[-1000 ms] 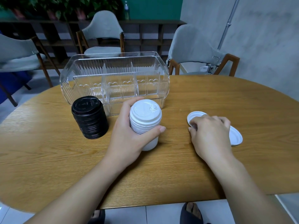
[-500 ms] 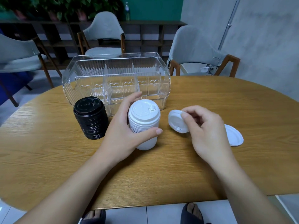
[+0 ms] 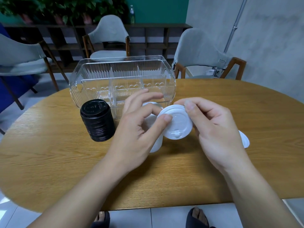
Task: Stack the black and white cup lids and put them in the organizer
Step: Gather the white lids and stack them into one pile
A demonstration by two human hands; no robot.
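Observation:
A single white lid [image 3: 176, 122] is held up over the table, its top facing me. My right hand [image 3: 213, 129] grips its right edge, and my left hand [image 3: 138, 125] pinches its left edge between thumb and finger. Behind my left hand stands the white lid stack [image 3: 155, 143], mostly hidden. A black lid stack [image 3: 97, 120] stands to the left on the wooden table [image 3: 49, 153]. One more white lid [image 3: 245, 140] lies on the table, peeking out behind my right hand. The clear ribbed organizer [image 3: 121, 79] sits behind the stacks, its compartments holding nothing.
Grey chairs stand beyond the table: one at far left [image 3: 19, 58], one behind the organizer [image 3: 109, 40], one at right [image 3: 202, 56]. The table's front edge runs just above my feet.
My right hand lifted the white lid and turned it top side toward me. My left hand let go of the white stack and took the lid's left edge.

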